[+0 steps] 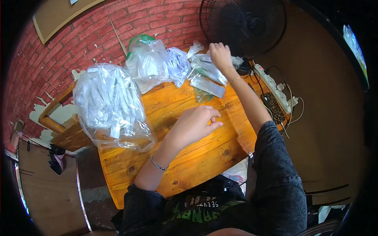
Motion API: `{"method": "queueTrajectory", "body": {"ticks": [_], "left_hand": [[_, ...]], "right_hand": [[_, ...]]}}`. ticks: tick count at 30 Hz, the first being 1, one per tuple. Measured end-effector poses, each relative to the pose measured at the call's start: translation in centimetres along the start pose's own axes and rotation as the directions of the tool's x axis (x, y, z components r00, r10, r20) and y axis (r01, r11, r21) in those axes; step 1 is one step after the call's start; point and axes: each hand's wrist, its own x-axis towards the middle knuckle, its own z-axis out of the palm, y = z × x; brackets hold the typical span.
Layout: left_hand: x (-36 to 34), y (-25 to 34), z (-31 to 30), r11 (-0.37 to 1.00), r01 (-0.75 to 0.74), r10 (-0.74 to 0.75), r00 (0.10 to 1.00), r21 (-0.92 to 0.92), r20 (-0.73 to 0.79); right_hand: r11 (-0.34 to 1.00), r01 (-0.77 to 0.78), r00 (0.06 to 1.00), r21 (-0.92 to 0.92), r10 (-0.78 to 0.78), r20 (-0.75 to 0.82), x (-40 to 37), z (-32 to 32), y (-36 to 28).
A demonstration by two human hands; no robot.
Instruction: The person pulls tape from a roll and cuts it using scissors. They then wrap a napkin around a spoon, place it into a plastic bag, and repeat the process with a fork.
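My left hand (197, 124) rests on the orange wooden table (189, 157) near its middle, with the fingers loosely curled and nothing in it. My right hand (220, 55) reaches to the far end of the table. Its fingers press into a pile of small clear plastic packets (206, 74). The frame does not show whether they grip one. One flat packet (208, 86) lies at the near edge of that pile. Both wrists wear thin bracelets.
A big clear bag of white items (110, 102) fills the table's left side. A second bag with a green top (151, 59) lies beyond it. A black fan (244, 23), a power strip (271, 82) and a leopard-print pouch (273, 106) sit right of the packets. A brick wall (78, 43) runs behind.
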Motion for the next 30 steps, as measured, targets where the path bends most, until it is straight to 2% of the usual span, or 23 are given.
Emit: {"method": "queueTrajectory", "body": {"ticks": [3, 4, 5, 6, 8, 10, 11, 12, 13, 14, 16, 17, 18, 19, 20, 22, 26, 27, 29, 30], "left_hand": [[0.1, -0.1, -1.0, 0.997, 0.069, -0.073, 0.985, -0.034, -0.159], [0.4, -0.2, -1.0, 0.998, 0.042, -0.024, 0.931, 0.041, -0.365], [0.9, -0.3, -1.0, 0.992, 0.034, 0.038, 0.835, 0.120, -0.549], [1.2, -0.5, -1.1, 0.978, 0.044, 0.113, 0.702, 0.202, -0.703], [1.3, -0.2, -1.9, 0.943, 0.190, 0.114, 0.590, 0.275, -0.799], [1.4, -0.9, -2.7, 0.942, 0.225, 0.083, 0.563, 0.250, -0.822], [1.3, -2.0, -2.8, 0.964, 0.187, 0.041, 0.600, 0.191, -0.799], [1.2, -2.7, -3.1, 0.980, 0.151, 0.002, 0.637, 0.127, -0.771], [0.9, -3.3, -3.6, 0.966, 0.200, -0.257, 0.738, -0.161, -0.624], [0.4, -3.9, -4.1, 0.958, 0.161, -0.277, 0.737, -0.239, -0.616], [-0.6, -5.1, -4.9, 0.917, 0.083, -0.321, 0.737, -0.391, -0.595], [-1.0, -5.4, -5.7, 0.911, 0.074, -0.339, 0.693, -0.405, -0.636], [-1.4, -5.4, -6.6, 0.907, 0.062, -0.355, 0.647, -0.417, -0.675], [-1.8, -5.3, -7.5, 0.902, 0.052, -0.372, 0.599, -0.429, -0.709], [-2.2, -5.2, -8.3, 0.891, 0.069, -0.405, 0.569, -0.450, -0.716], [-3.0, -5.3, -9.6, 0.863, 0.101, -0.475, 0.501, -0.496, -0.724], [-3.6, -5.7, -10.4, 0.885, 0.128, -0.450, 0.476, -0.447, -0.755], [-3.7, -5.6, -10.4, 0.895, 0.134, -0.435, 0.481, -0.426, -0.761], [-3.7, -5.6, -10.5, 0.913, 0.146, -0.402, 0.488, -0.382, -0.774], [-3.5, -6.1, -10.7, 0.969, 0.103, -0.246, 0.473, -0.224, -0.846]], "right_hand": [[0.989, -0.068, 0.994, 0.134, 0.079, -0.078, 2.6, -4.9, 1.0], [0.978, -0.080, 0.992, 0.194, 0.098, -0.085, 3.6, -7.8, 1.0], [0.964, -0.027, 0.996, 0.265, 0.049, -0.077, 4.5, -10.3, 1.1], [0.942, 0.026, 0.997, 0.334, -0.001, -0.076, 5.4, -12.6, 1.1], [0.842, 0.143, 0.985, 0.520, -0.171, 0.006, 6.6, -17.1, 0.4], [0.603, 0.097, 0.945, 0.792, -0.305, 0.117, 7.3, -20.6, -1.1], [0.457, 0.043, 0.912, 0.888, -0.380, 0.152, 7.5, -21.3, -1.9], [0.353, 0.061, 0.901, 0.934, -0.421, 0.101, 7.5, -21.1, -2.7], [0.309, -0.065, 0.927, 0.949, -0.334, 0.172, 7.5, -21.3, -3.6], [0.252, -0.188, 0.935, 0.949, -0.249, 0.251, 7.7, -21.4, -4.4], [0.266, -0.162, 0.951, 0.950, -0.214, 0.222, 8.0, -17.1, -5.4], [0.273, -0.146, 0.960, 0.951, -0.194, 0.203, 7.9, -14.4, -5.8], [0.423, -0.009, 0.960, 0.906, -0.249, 0.125, 7.5, -12.6, -6.4], [0.433, 0.018, 0.944, 0.901, -0.305, 0.127, 6.8, -11.4, -7.4], [0.442, 0.049, 0.924, 0.896, -0.360, 0.127, 6.4, -10.4, -8.5], [0.508, 0.116, 0.946, 0.853, -0.319, 0.062, 5.4, -9.8, -10.9], [0.618, 0.310, 0.947, 0.722, -0.269, -0.176, 4.8, -8.4, -14.0], [0.672, 0.298, 0.949, 0.677, -0.284, -0.137, 5.1, -9.0, -14.4], [0.600, 0.205, 0.971, 0.774, -0.224, -0.083, 5.8, -10.3, -13.6], [0.556, 0.159, 0.978, 0.816, -0.202, -0.053, 6.4, -11.6, -12.9]]}}
